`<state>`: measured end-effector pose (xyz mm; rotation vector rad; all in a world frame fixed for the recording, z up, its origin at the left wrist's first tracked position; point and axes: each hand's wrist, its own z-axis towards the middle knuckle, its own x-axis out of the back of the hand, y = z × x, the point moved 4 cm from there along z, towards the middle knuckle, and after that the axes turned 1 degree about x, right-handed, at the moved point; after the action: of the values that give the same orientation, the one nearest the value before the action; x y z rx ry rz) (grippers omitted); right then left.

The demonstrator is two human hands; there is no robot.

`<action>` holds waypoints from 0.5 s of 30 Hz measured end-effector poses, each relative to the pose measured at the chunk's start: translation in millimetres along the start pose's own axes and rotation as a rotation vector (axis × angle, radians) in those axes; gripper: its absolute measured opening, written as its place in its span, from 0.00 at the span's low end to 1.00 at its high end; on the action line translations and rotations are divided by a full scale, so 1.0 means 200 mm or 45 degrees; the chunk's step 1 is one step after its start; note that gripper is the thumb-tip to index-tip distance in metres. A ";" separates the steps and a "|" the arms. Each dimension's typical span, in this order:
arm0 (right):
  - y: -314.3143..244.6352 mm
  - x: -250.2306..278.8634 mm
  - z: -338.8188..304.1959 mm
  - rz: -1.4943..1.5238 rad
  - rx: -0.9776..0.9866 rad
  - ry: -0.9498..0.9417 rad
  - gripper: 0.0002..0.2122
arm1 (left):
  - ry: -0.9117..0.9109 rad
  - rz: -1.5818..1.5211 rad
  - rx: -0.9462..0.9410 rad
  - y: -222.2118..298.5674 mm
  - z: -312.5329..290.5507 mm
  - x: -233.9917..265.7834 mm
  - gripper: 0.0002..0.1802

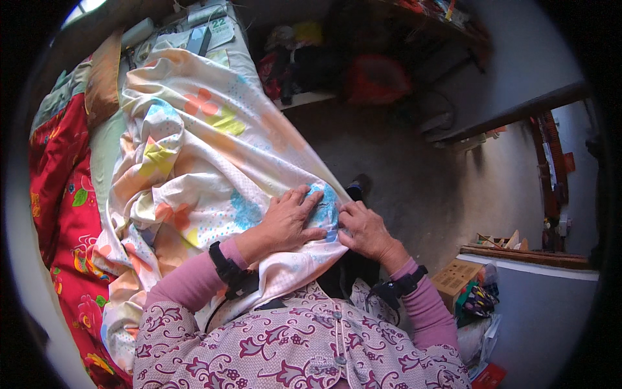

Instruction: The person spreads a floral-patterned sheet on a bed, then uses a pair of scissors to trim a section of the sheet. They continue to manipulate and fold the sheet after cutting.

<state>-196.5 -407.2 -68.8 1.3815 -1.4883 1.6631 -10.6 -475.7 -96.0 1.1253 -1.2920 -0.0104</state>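
head view: we judge the soft, light pastel flower-print cotton sheet (194, 149) limp; left hand (288, 220) presses flat, right hand (363, 228) pinches its near edge.

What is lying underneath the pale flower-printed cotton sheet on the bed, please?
A red floral quilt and green bedding show beside the pale flower-printed sheet; whatever lies under it is covered.
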 end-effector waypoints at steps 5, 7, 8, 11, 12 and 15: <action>0.03 -0.01 -0.05 0.143 -0.017 0.018 0.11 | -0.015 -0.092 0.042 -0.01 0.00 0.01 0.54; 0.01 0.07 -0.05 0.105 0.182 0.106 0.08 | -0.021 -0.069 0.001 -0.01 0.02 0.04 0.52; 0.02 0.12 -0.04 0.151 0.088 0.144 0.07 | -0.071 -0.110 0.028 -0.01 0.03 0.05 0.53; 0.06 0.34 0.01 0.073 0.069 0.263 0.06 | 0.062 -0.112 -0.018 -0.03 0.09 0.11 0.37; 0.09 0.42 0.04 0.026 0.037 0.263 0.07 | 0.111 -0.122 -0.015 -0.05 0.12 0.13 0.33; 0.21 0.67 0.13 -0.191 -0.025 0.317 0.06 | 0.341 -0.204 -0.049 -0.13 0.23 0.21 0.20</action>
<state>-270.4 -476.3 32.5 1.1946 -1.2270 1.6527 -16.4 -542.3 -88.7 1.1520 -0.9587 -0.0035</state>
